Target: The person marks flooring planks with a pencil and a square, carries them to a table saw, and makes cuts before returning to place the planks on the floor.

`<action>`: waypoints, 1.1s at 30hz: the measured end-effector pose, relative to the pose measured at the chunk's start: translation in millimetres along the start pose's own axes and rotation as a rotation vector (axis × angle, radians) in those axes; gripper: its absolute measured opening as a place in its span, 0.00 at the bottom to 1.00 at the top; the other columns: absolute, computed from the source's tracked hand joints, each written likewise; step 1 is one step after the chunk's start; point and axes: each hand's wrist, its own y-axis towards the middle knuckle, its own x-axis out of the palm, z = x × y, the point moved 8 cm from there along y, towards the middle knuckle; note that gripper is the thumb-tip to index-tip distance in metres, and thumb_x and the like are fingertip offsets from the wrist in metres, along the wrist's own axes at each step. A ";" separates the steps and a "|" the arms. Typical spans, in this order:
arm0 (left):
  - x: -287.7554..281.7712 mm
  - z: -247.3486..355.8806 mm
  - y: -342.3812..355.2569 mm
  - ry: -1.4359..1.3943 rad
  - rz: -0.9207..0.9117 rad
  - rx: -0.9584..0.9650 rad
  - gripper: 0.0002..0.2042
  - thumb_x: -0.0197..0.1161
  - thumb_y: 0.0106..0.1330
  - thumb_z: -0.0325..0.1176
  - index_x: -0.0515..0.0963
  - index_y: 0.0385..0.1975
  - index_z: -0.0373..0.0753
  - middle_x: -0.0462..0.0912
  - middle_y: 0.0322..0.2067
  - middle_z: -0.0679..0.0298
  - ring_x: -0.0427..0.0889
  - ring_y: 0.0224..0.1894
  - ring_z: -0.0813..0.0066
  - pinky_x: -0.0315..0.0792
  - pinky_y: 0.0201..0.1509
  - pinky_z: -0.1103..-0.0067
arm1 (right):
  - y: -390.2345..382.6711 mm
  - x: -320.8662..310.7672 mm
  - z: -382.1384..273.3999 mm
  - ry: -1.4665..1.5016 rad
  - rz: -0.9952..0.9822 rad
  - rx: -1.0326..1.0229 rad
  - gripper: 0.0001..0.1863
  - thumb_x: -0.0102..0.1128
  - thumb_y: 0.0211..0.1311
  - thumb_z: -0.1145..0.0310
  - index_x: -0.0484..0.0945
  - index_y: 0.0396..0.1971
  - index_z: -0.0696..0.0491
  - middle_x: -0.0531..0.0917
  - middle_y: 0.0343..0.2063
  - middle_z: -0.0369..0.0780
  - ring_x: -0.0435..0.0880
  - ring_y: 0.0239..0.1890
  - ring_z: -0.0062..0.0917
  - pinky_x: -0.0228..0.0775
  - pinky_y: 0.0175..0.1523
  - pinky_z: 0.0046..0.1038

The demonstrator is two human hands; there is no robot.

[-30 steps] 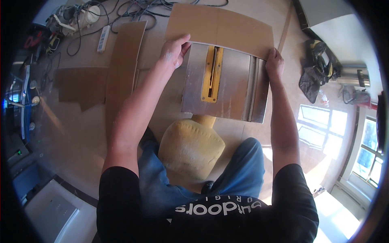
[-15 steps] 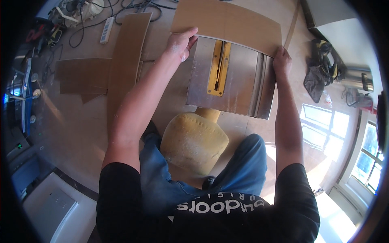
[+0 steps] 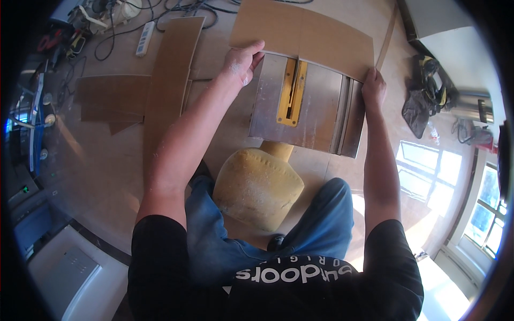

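Observation:
My left hand (image 3: 243,61) grips the near left corner of a flat brown board (image 3: 300,27), thumb on top and fingers curled at its edge. My right hand (image 3: 375,85) holds the board's near right corner. The board lies across the far part of a metal saw table (image 3: 316,112), covering the top end of its yellow slotted insert (image 3: 292,119). A faint line crosses the board above the slot. Under the table, between my legs, is a dusty yellow bulging bag (image 3: 257,192) on a yellow neck.
More brown boards (image 3: 171,64) lie on the floor at left. Coiled cables (image 3: 182,10), a white power strip (image 3: 144,40) and tools (image 3: 75,45) are at upper left. A dark bag (image 3: 415,107) and equipment (image 3: 476,134) line the right, near a window (image 3: 482,208).
Both hands have drawn the board slightly toward me over the saw table, so it covers a little more of the yellow insert. The whole view has also shifted a little.

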 end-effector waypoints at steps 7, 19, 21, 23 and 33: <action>-6.1 -1.6 -7.9 -0.004 0.012 -0.006 0.11 0.73 0.61 0.25 0.80 0.42 0.42 0.83 0.39 0.67 0.81 0.34 0.78 0.81 0.37 0.84 | -13.4 -8.5 -4.0 0.048 0.045 -0.003 0.23 0.40 0.74 0.51 0.83 0.42 0.50 0.84 0.37 0.55 0.80 0.43 0.57 0.71 0.46 0.52; -16.1 -6.8 -27.5 0.014 0.012 -0.014 0.14 0.72 0.61 0.24 0.78 0.45 0.43 0.83 0.42 0.68 0.81 0.39 0.78 0.80 0.40 0.82 | -36.9 -16.2 0.2 -0.013 -0.027 -0.007 0.23 0.41 0.75 0.53 0.82 0.41 0.53 0.83 0.38 0.56 0.80 0.44 0.58 0.71 0.48 0.52; -18.0 -8.6 -32.2 0.012 0.019 -0.016 0.14 0.72 0.61 0.23 0.78 0.45 0.43 0.82 0.42 0.68 0.81 0.39 0.77 0.80 0.40 0.82 | -42.6 -18.6 0.9 -0.005 -0.023 0.007 0.23 0.41 0.75 0.53 0.83 0.43 0.53 0.83 0.39 0.56 0.80 0.45 0.57 0.71 0.50 0.51; -18.4 -9.7 -37.0 0.022 0.019 -0.016 0.11 0.72 0.62 0.26 0.80 0.43 0.41 0.82 0.42 0.67 0.80 0.41 0.78 0.79 0.42 0.84 | -47.4 -21.4 2.9 0.003 -0.017 0.021 0.23 0.41 0.75 0.53 0.83 0.45 0.53 0.83 0.41 0.56 0.80 0.47 0.57 0.71 0.51 0.50; -30.5 -16.5 -53.7 0.021 0.002 -0.024 0.11 0.73 0.62 0.27 0.80 0.43 0.39 0.82 0.42 0.67 0.80 0.40 0.78 0.80 0.42 0.84 | -66.9 -28.1 4.9 0.021 -0.053 0.044 0.25 0.40 0.75 0.52 0.82 0.50 0.54 0.83 0.44 0.56 0.80 0.49 0.55 0.71 0.54 0.49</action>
